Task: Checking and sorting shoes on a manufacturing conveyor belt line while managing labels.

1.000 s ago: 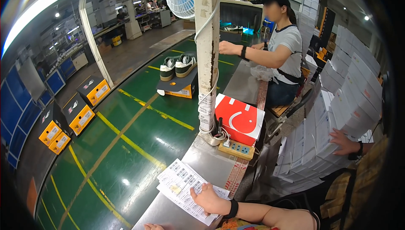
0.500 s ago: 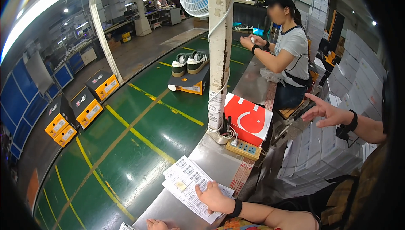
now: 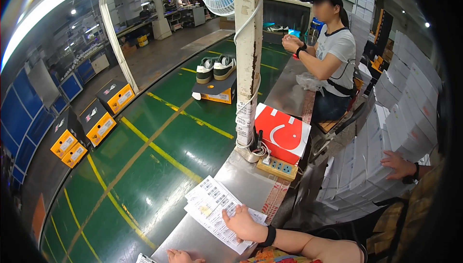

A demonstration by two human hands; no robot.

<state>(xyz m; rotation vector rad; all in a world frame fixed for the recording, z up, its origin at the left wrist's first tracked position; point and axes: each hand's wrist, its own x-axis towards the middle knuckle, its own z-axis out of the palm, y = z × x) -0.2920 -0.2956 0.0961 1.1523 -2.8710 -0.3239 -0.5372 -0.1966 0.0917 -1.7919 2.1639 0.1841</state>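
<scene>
My right hand [image 3: 245, 225], with a black band at the wrist, lies palm down with fingers apart on overlapping printed sheets [image 3: 206, 196]. The sheets carry rows of barcodes and tables and rest on the metal ledge [image 3: 185, 234] beside the green conveyor belt. At the lower edge, left of the sheets, my left hand [image 3: 179, 256] rests on that ledge with its fingers loosely out; the picture's edge cuts off much of it. To its left, the corner of a white object [image 3: 144, 258] shows, too little to name.
A post [image 3: 247, 60] rises from the ledge beside a red-and-white box [image 3: 282, 133] and a power strip [image 3: 277, 167]. Shoes [image 3: 214, 69] stand on a shoebox [image 3: 214, 96]; more shoeboxes [image 3: 99, 122] lie left. A co-worker [image 3: 335, 51] sits beyond; another's hand [image 3: 400, 165] touches white boxes [image 3: 357, 171].
The plaid-clothed co-worker's hand at right has dropped from mid-air onto the white boxes. The seated co-worker has straightened up slightly, hands higher. My hands have stayed in place.
</scene>
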